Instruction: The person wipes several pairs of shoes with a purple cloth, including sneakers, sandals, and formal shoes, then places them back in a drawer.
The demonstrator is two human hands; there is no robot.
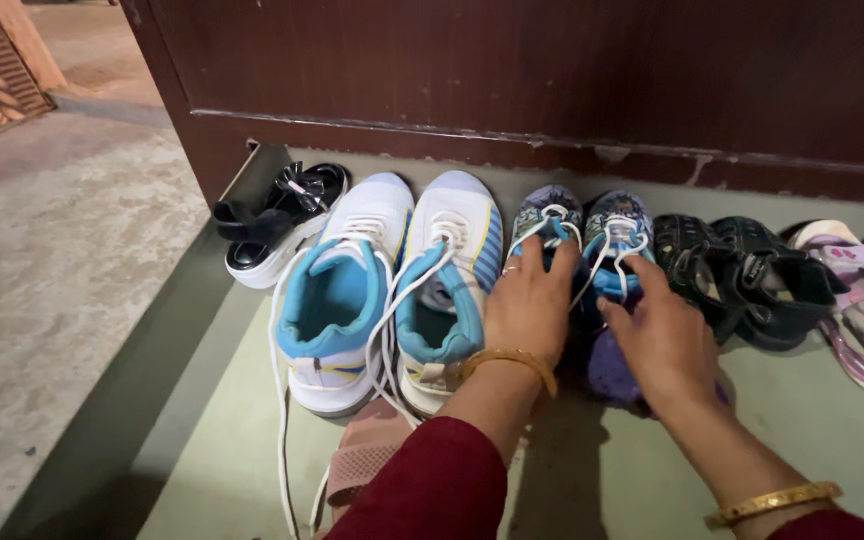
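Resting on small blue-laced shoes, both hands, left and right.

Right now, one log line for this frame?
left hand: on left small purple-blue sneaker | right hand: on right small sneaker | beside: white-blue sneakers, black sandals
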